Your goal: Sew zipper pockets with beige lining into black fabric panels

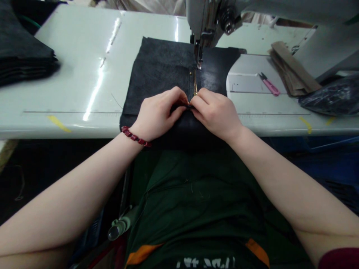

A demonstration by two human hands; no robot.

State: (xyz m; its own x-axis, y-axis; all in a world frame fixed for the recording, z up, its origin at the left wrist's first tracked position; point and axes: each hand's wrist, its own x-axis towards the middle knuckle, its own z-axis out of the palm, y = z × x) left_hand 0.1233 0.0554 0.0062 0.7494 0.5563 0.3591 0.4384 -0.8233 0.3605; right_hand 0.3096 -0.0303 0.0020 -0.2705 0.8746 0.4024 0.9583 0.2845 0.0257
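A black leather-like panel lies on the sewing table and hangs over its front edge. A gold-toothed zipper runs down its middle, its far end close to the presser foot. Both hands meet at the near end of the zipper. My left hand pinches there with thumb and forefinger. Opposite it, my right hand has its fingers closed on the same spot, with fingertips almost touching the left ones. Exactly which bit of zipper or panel edge they grip is partly hidden by the fingers.
Over the panel stands the sewing machine head. To the right lie pink thread snips, brown folded strips and a dark plastic-wrapped bundle. A stack of black panels sits at the left.
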